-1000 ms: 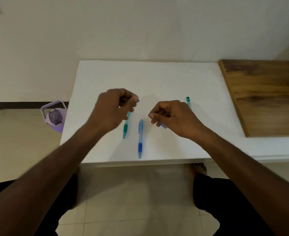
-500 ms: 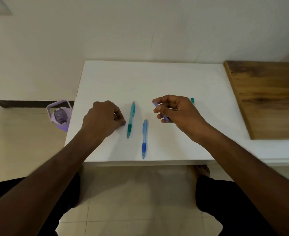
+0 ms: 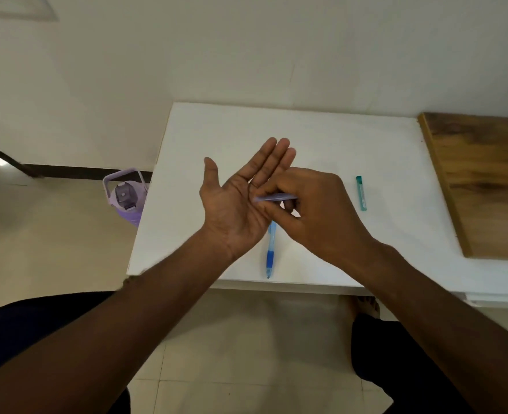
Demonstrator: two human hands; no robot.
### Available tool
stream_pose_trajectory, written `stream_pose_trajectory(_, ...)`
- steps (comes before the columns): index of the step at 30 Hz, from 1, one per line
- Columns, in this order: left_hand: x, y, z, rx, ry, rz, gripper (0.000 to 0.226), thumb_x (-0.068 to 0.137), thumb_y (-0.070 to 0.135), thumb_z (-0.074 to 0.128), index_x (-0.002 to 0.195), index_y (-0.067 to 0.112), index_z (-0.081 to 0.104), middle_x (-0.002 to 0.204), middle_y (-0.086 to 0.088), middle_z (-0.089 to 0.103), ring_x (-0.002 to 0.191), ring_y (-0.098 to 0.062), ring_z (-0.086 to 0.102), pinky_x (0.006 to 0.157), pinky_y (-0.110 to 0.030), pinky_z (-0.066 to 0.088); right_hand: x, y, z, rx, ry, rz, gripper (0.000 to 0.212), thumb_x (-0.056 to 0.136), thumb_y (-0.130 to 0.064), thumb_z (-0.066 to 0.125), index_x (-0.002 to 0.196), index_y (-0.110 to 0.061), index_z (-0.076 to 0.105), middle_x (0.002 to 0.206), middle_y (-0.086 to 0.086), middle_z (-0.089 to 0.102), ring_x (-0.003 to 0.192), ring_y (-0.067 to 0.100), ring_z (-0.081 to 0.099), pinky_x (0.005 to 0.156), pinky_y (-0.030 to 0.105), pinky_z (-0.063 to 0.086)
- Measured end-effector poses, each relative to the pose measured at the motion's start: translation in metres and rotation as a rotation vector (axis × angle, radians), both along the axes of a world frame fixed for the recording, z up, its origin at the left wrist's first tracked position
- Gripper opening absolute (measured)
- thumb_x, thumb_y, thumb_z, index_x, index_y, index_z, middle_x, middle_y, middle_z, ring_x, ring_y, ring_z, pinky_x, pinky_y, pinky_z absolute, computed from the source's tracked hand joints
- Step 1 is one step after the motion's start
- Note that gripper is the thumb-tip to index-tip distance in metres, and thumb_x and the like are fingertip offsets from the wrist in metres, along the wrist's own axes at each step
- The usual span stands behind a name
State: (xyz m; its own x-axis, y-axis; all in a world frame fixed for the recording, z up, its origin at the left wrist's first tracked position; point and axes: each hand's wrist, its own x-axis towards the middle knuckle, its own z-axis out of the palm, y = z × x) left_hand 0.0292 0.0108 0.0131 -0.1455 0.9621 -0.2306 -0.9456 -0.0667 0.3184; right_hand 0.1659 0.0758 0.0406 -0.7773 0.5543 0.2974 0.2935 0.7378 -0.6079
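My left hand (image 3: 238, 201) is held palm up above the white table (image 3: 321, 138), fingers straight and together. My right hand (image 3: 315, 210) grips a pale purple pen (image 3: 273, 198) and holds its tip against the left palm. A blue pen (image 3: 270, 252) lies on the table below the hands, its upper part hidden by them. A teal pen, seen earlier on the table, is hidden behind my left hand. A small teal tube (image 3: 361, 192) lies on the table to the right.
A wooden board (image 3: 486, 180) lies on the table's right side. A purple water bottle (image 3: 127, 198) stands on the tiled floor left of the table. My legs and a foot (image 3: 365, 306) show under the near edge.
My left hand rose from the table, turned palm up and opened. My right hand brought the purple pen leftward until its tip met the left palm.
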Motion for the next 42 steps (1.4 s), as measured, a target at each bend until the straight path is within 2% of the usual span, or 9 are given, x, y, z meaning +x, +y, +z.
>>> stream_pose_trajectory(3,0.004,-0.002,-0.004,0.059,-0.027,0.012,0.102,0.099,0.080,0.012,0.146,0.002,0.056,0.144,-0.015,0.065,0.131,-0.028,0.065,0.110,-0.042,0.052,0.002,0.002,0.005,0.065,-0.036,0.057,0.018,0.087,-0.013,0.085,0.104,-0.009,0.081,0.087,-0.008,0.068,0.068,-0.013,0.046,0.076,-0.004,0.040)
stream_pose_trajectory(7,0.003,-0.003,-0.005,0.101,-0.035,0.034,0.100,0.099,0.080,0.014,0.147,0.001,0.054,0.139,-0.016,0.068,0.127,-0.029,0.068,0.113,-0.044,0.049,0.004,0.003,0.007,0.001,-0.020,0.049,0.019,0.089,-0.021,0.084,0.104,-0.010,0.081,0.087,-0.014,0.064,0.067,-0.006,0.053,0.072,0.000,0.041)
stream_pose_trajectory(14,0.002,-0.001,0.001,0.137,0.009,0.020,0.107,0.094,0.086,0.015,0.158,0.004,0.041,0.159,-0.013,0.048,0.146,-0.025,0.049,0.124,-0.046,0.036,0.007,0.003,-0.005,-0.151,0.077,-0.038,0.020,0.090,-0.033,0.078,0.102,-0.017,0.077,0.088,-0.019,0.067,0.078,0.009,0.066,0.074,0.008,0.052)
stream_pose_trajectory(18,0.000,0.000,0.001,0.138,-0.009,0.028,0.108,0.093,0.088,0.019,0.158,0.004,0.040,0.160,-0.013,0.048,0.148,-0.026,0.046,0.124,-0.046,0.035,0.005,0.002,-0.010,-0.278,0.143,-0.059,0.017,0.091,-0.035,0.078,0.107,-0.031,0.071,0.097,-0.028,0.069,0.091,0.004,0.071,0.079,0.011,0.057)
stream_pose_trajectory(24,-0.004,-0.001,0.005,0.069,0.033,0.036,0.105,0.093,0.086,0.023,0.152,0.003,0.050,0.157,-0.016,0.053,0.147,-0.029,0.050,0.122,-0.044,0.041,0.003,0.003,-0.011,-0.353,0.183,-0.072,0.020,0.092,-0.029,0.079,0.111,-0.025,0.074,0.100,-0.021,0.073,0.095,0.003,0.073,0.082,0.011,0.056)
stream_pose_trajectory(27,-0.005,-0.001,0.009,-0.119,0.153,0.084,0.086,0.098,0.076,0.038,0.136,0.004,0.067,0.129,-0.013,0.073,0.116,-0.026,0.072,0.105,-0.039,0.058,0.003,0.005,-0.007,-0.346,0.204,-0.090,0.019,0.093,-0.026,0.080,0.111,-0.021,0.077,0.101,-0.013,0.077,0.096,0.007,0.074,0.082,0.013,0.057)
stream_pose_trajectory(31,0.001,-0.003,0.008,-0.394,0.404,0.178,0.047,0.102,0.055,0.058,0.104,0.013,0.081,0.091,-0.004,0.077,0.081,-0.016,0.075,0.076,-0.031,0.064,0.008,0.014,0.001,-0.326,0.247,-0.133,0.018,0.094,-0.025,0.079,0.111,-0.017,0.079,0.102,-0.009,0.079,0.096,0.010,0.075,0.082,0.019,0.060)
stream_pose_trajectory(36,0.009,-0.010,0.007,-0.462,0.651,0.197,0.030,0.099,0.050,0.067,0.093,0.026,0.084,0.097,0.001,0.082,0.085,-0.015,0.079,0.072,-0.027,0.061,0.013,0.025,0.003,-0.320,0.272,-0.221,0.017,0.095,-0.022,0.078,0.111,-0.017,0.079,0.103,-0.008,0.080,0.097,0.012,0.076,0.086,0.020,0.060)
stream_pose_trajectory(42,0.014,-0.010,0.011,-0.346,0.901,0.216,0.012,0.096,0.039,0.074,0.094,0.032,0.083,0.096,0.002,0.082,0.088,-0.017,0.079,0.067,-0.026,0.062,0.013,0.025,0.002,-0.312,0.268,-0.228,0.019,0.095,-0.023,0.078,0.112,-0.014,0.079,0.103,-0.004,0.080,0.098,0.014,0.076,0.087,0.025,0.062)
